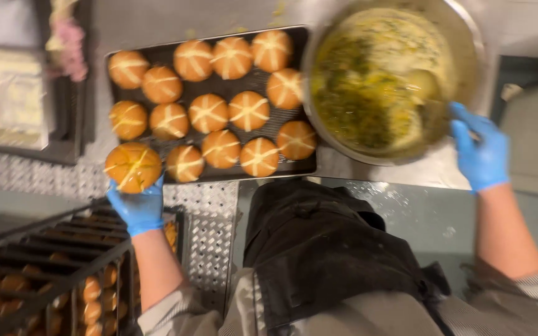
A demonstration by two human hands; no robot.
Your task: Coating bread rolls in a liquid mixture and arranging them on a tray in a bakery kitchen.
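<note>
- Steel surface [406, 211], patterned, beneath both hands.
- Dark baking tray [306, 168] of cross-topped buns between the hands.
- Metal bowl [468, 37] of yellow-green herb sauce; right hand [482, 149], blue-gloved, fingers curled over its near rim.
- Left hand [138, 205], gloved, closed under one cross-cut bun [133, 167], just beside the tray's near left corner.

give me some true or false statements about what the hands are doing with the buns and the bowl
1. The left hand holds a bun. True.
2. The right hand holds a spoon. False: it grips the rim of the metal bowl.
3. Both hands wear blue gloves. True.
4. The dark tray is empty. False: it carries rows of cross-cut buns.
5. The bowl holds plain water. False: it holds a yellow-green herby mixture.
</note>
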